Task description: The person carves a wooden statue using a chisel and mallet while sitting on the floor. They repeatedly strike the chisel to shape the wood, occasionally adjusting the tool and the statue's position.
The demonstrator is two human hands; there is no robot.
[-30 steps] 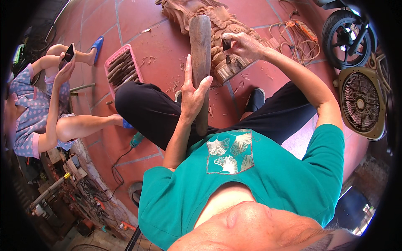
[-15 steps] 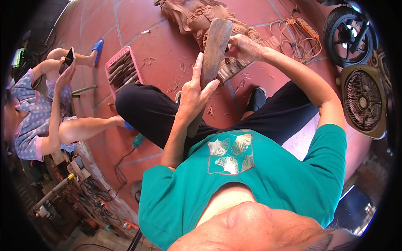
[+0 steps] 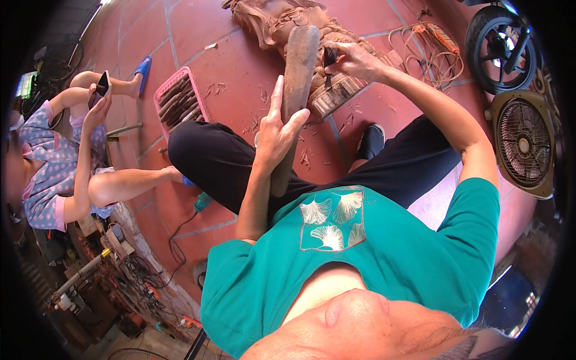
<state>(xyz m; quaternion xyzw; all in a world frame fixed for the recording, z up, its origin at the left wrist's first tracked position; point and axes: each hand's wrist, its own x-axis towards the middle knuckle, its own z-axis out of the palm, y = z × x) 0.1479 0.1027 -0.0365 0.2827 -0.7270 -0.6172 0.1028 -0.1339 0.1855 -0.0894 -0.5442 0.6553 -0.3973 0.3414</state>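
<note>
My left hand (image 3: 276, 135) grips a long wooden mallet (image 3: 297, 78) by its lower part, its thick head tilted up toward the carving. My right hand (image 3: 351, 60) holds a dark chisel (image 3: 329, 63) with its blade set against a reddish-brown wooden carving (image 3: 282, 21) that lies on the red tiled floor (image 3: 198, 30). The mallet head sits just left of the chisel handle. I sit on the floor in black trousers with the carving between my legs. Wood chips lie scattered around it.
A pink basket (image 3: 180, 102) with several chisels stands on the floor at left. Another person (image 3: 60, 162) sits at far left holding a phone (image 3: 102, 84). Orange cable (image 3: 426, 42), a wheel (image 3: 501, 48) and a box fan (image 3: 525, 147) are at right. Tools clutter the lower left.
The mallet head has swung from upright to lean right, close to the chisel handle. My right hand stays on the chisel at the carving.
</note>
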